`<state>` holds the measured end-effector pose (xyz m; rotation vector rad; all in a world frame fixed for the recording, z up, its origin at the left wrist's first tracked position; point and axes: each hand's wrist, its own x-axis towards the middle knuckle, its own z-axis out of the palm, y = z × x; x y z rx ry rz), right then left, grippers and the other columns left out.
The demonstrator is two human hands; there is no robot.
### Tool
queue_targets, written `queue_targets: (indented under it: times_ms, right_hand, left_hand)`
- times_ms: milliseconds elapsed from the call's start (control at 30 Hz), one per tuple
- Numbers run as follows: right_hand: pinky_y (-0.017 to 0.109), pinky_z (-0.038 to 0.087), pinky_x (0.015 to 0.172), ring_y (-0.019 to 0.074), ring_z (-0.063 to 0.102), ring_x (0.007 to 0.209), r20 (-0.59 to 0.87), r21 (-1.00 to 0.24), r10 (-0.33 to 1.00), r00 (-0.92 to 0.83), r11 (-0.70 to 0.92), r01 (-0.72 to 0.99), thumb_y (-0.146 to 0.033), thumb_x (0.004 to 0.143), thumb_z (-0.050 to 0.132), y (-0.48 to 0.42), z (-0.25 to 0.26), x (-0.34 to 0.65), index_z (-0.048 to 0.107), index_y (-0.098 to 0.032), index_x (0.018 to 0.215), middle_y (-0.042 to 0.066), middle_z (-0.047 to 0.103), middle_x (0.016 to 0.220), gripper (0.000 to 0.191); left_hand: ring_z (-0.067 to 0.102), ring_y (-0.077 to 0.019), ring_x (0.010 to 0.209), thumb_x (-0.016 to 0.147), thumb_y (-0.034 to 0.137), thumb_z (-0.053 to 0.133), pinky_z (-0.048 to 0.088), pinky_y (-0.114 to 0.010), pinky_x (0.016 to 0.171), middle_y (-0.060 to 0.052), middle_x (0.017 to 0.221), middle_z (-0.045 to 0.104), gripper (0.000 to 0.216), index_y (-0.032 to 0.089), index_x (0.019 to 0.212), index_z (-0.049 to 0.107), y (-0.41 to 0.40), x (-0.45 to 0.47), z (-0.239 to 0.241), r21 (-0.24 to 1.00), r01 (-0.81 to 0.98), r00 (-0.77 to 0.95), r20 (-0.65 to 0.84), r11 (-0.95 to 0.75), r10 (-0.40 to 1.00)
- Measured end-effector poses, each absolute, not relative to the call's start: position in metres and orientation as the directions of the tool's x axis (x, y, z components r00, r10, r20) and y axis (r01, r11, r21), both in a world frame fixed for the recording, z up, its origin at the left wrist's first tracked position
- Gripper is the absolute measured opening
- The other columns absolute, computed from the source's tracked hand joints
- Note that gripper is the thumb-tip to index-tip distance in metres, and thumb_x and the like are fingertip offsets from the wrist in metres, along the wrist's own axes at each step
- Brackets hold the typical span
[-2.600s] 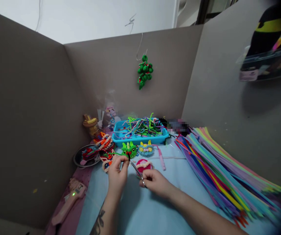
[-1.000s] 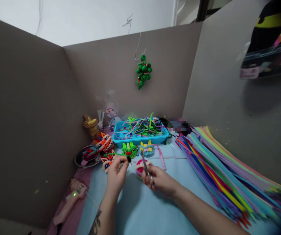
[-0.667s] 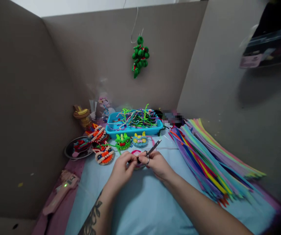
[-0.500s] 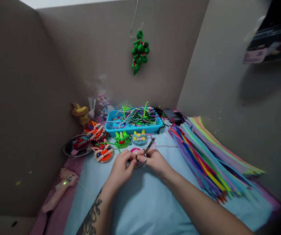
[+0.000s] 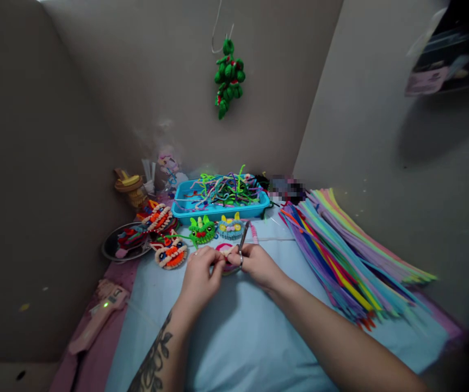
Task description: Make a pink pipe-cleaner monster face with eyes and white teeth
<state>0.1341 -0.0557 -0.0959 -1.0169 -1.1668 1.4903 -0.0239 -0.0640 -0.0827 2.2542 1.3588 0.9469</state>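
Note:
My left hand (image 5: 199, 275) and my right hand (image 5: 254, 264) meet fingertip to fingertip over a small pink pipe-cleaner figure (image 5: 224, 256) on the light blue cloth (image 5: 234, 337). The right hand is closed round small scissors (image 5: 242, 239), whose blades point up and away. The left hand's fingers pinch at the pink figure; what else they hold is hidden. Just beyond lie a green figure (image 5: 201, 231), a blue and yellow figure (image 5: 230, 227) and an orange and white figure (image 5: 171, 253).
A blue tray (image 5: 218, 198) of tangled pipe cleaners stands at the back. A thick fan of straight coloured pipe cleaners (image 5: 352, 250) lies on the right. A metal bowl (image 5: 126, 245) and a glue gun (image 5: 98, 316) are on the left. A green ornament (image 5: 228, 76) hangs on the cardboard wall.
The right hand has swung the scissors from pointing left to pointing up and away, and both hands have come together over the pink figure. The view has tilted downward.

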Motion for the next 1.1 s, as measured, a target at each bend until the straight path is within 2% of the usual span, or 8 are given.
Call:
queue_targets:
  times_ms: [100, 267, 333, 467, 600, 767, 900, 1100]
  right_hand:
    - [0.024, 0.037, 0.059, 0.0109, 0.046, 0.057, 0.019, -0.985, 0.997, -0.073, 0.007, -0.171, -0.035, 0.065, 0.066, -0.059, -0.097, 0.129, 0.059, -0.014, 0.065, -0.002, 0.055, 0.060, 0.022]
    - [0.025, 0.040, 0.063, 0.0140, 0.050, 0.067, 0.291, -0.955, 0.946, 0.144, 0.278, 0.104, -0.031, 0.074, 0.059, -0.066, -0.096, 0.126, 0.058, -0.017, 0.066, 0.000, 0.054, 0.068, 0.016]
    - [0.024, 0.040, 0.062, 0.0138, 0.050, 0.065, 0.287, -0.956, 0.948, 0.134, 0.275, 0.101, -0.031, 0.074, 0.059, -0.065, -0.097, 0.126, 0.058, -0.018, 0.065, 0.000, 0.054, 0.067, 0.016]
    - [0.024, 0.040, 0.059, 0.0123, 0.047, 0.059, 0.139, -0.989, 0.988, 0.068, 0.142, -0.043, -0.035, 0.069, 0.065, -0.059, -0.101, 0.127, 0.059, -0.017, 0.061, -0.002, 0.054, 0.059, 0.020]
    - [0.025, 0.040, 0.058, 0.0120, 0.047, 0.057, 0.088, -0.988, 0.996, 0.024, 0.091, -0.126, -0.037, 0.069, 0.065, -0.057, -0.101, 0.126, 0.061, -0.015, 0.061, -0.002, 0.055, 0.057, 0.024]
    - [0.026, 0.042, 0.063, 0.0133, 0.052, 0.060, 0.083, -0.992, 0.996, -0.019, 0.081, -0.101, -0.034, 0.065, 0.067, -0.053, -0.101, 0.131, 0.065, -0.015, 0.068, -0.001, 0.060, 0.061, 0.020]
    - [0.026, 0.041, 0.063, 0.0132, 0.051, 0.060, 0.087, -0.995, 0.995, -0.038, 0.085, -0.046, -0.031, 0.064, 0.068, -0.051, -0.102, 0.135, 0.065, -0.014, 0.062, -0.001, 0.059, 0.059, 0.017]
    - [0.025, 0.040, 0.060, 0.0123, 0.049, 0.059, 0.094, -0.988, 0.995, 0.018, 0.096, -0.118, -0.036, 0.066, 0.067, -0.056, -0.105, 0.127, 0.062, -0.015, 0.063, -0.001, 0.057, 0.059, 0.022]
  left_hand:
    - [0.051, -0.0158, 0.069, 0.080, 0.021, 0.049, 0.039, -0.026, 0.064, -0.001, 0.068, 0.054, 0.015, 0.018, 0.066, 0.054, -0.064, -0.020, -0.087, 0.688, 0.585, 0.239, 0.361, -0.430, 0.902]
    - [0.051, -0.0141, 0.061, 0.079, 0.024, 0.048, 0.040, -0.025, 0.059, 0.001, 0.062, 0.053, 0.015, 0.017, 0.067, 0.054, -0.067, -0.008, -0.092, 0.840, 0.467, 0.151, 0.231, -0.275, 0.961]
    - [0.053, -0.0154, 0.065, 0.080, 0.023, 0.049, 0.041, -0.027, 0.062, -0.001, 0.065, 0.057, 0.015, 0.017, 0.069, 0.056, -0.069, -0.007, -0.091, 0.807, 0.507, 0.129, 0.276, -0.302, 0.953]
    - [0.056, -0.0189, 0.076, 0.082, 0.023, 0.054, 0.041, -0.031, 0.072, -0.004, 0.077, 0.065, 0.010, 0.018, 0.078, 0.063, -0.073, -0.009, -0.088, 0.605, 0.666, 0.158, 0.458, -0.436, 0.875]
    - [0.056, -0.0196, 0.075, 0.082, 0.022, 0.055, 0.040, -0.032, 0.072, -0.004, 0.075, 0.067, 0.011, 0.019, 0.081, 0.066, -0.072, -0.014, -0.088, 0.484, 0.732, 0.203, 0.517, -0.479, 0.832]
    - [0.056, -0.0190, 0.073, 0.083, 0.022, 0.055, 0.039, -0.031, 0.070, -0.004, 0.071, 0.066, 0.013, 0.020, 0.078, 0.067, -0.067, -0.017, -0.093, 0.481, 0.720, 0.255, 0.488, -0.501, 0.835]
    - [0.056, -0.0188, 0.073, 0.083, 0.022, 0.055, 0.038, -0.031, 0.070, -0.004, 0.070, 0.066, 0.014, 0.020, 0.078, 0.068, -0.067, -0.018, -0.092, 0.453, 0.729, 0.274, 0.493, -0.513, 0.825]
    - [0.057, -0.0195, 0.075, 0.084, 0.023, 0.054, 0.040, -0.032, 0.071, -0.005, 0.075, 0.067, 0.015, 0.019, 0.079, 0.067, -0.069, -0.020, -0.088, 0.472, 0.718, 0.220, 0.542, -0.511, 0.811]
